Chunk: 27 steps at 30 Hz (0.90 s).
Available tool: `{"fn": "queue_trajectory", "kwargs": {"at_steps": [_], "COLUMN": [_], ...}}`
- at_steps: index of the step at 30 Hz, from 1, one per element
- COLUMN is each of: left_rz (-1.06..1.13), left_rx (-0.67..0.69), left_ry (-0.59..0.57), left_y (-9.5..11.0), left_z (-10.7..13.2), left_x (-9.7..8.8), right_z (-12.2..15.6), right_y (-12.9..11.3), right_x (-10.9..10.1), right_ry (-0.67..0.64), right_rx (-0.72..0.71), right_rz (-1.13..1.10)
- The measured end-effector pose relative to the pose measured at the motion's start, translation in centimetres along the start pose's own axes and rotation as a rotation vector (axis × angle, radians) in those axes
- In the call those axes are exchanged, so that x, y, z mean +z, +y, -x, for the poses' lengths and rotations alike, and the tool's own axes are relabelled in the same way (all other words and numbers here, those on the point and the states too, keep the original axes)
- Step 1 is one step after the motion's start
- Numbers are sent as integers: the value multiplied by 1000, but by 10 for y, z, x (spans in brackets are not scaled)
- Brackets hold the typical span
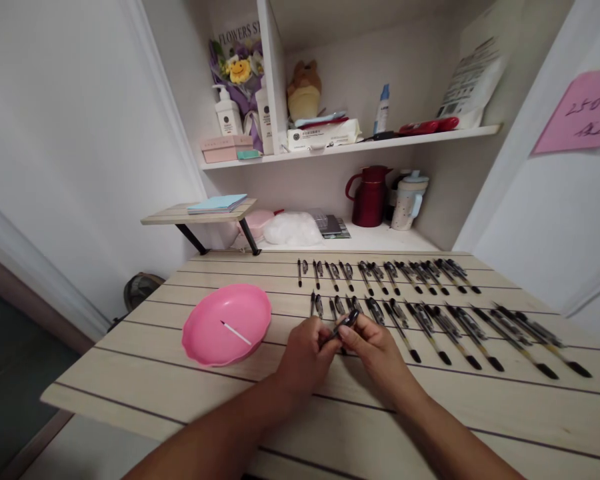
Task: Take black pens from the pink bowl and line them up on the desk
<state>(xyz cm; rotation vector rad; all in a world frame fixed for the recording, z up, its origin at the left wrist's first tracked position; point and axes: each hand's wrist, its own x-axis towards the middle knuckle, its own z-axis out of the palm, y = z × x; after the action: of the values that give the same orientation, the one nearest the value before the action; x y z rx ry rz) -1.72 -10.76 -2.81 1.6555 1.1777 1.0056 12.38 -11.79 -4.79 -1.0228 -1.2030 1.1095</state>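
Note:
Both hands meet over the middle of the wooden table (130,373). My left hand (307,353) and my right hand (375,347) pinch the two ends of one black pen (347,322) and hold it just above the tabletop. Two rows of several black pens and caps (430,313) lie side by side beyond and to the right of my hands. Left of my hands stands a pink dish (215,333) with a thin white refill (236,333) lying in it.
Behind the table a white shelf unit holds a red jug (369,195), a white pitcher (409,200), bottles, a tissue pack and a flower bouquet. A small wooden riser (195,215) carries a blue notepad. A pink note (580,113) hangs on the right wall.

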Motion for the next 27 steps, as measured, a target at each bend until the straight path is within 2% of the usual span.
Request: {"fn": "queue_trajectory", "kwargs": {"at_steps": [1, 4, 5, 7, 10, 12, 14, 19, 21, 23, 27], "left_rz": [119, 526, 622, 734, 808, 818, 776, 404, 329, 418, 803], "left_rx": [-81, -340, -385, -421, -440, -429, -383, -259, -257, -318, -500], "left_ry": [-110, -542, -644, -743, -796, -786, -687, -279, -214, -297, -694], "left_y": [1, 0, -1, -3, -3, -2, -2, -8, -8, -7, -1], "left_z": [-1, -5, -7, -8, -7, -5, -4, 0, 2, 3, 2], "left_x": [-3, -11, -13, -16, -17, -15, -9, 12, 16, 15, 1], "right_z": [1, 4, 5, 6, 8, 7, 5, -2, -3, -2, 3], "right_y": [-4, -14, -16, -18, -17, -15, -13, -8, -7, -8, -13], "right_x": [0, -1, -1, -2, -3, -4, -3, 0, 0, -1, -3], "right_ry": [-29, -129, -157, -199, -245, -256, -210, 43, 80, 68, -49], "right_rx": [6, 29, 27, 21, 28, 52, 72, 35, 32, 54, 86], "right_rz": [-30, -146, -178, -219, -247, -261, -261, -38, 16, -23, -280]}}
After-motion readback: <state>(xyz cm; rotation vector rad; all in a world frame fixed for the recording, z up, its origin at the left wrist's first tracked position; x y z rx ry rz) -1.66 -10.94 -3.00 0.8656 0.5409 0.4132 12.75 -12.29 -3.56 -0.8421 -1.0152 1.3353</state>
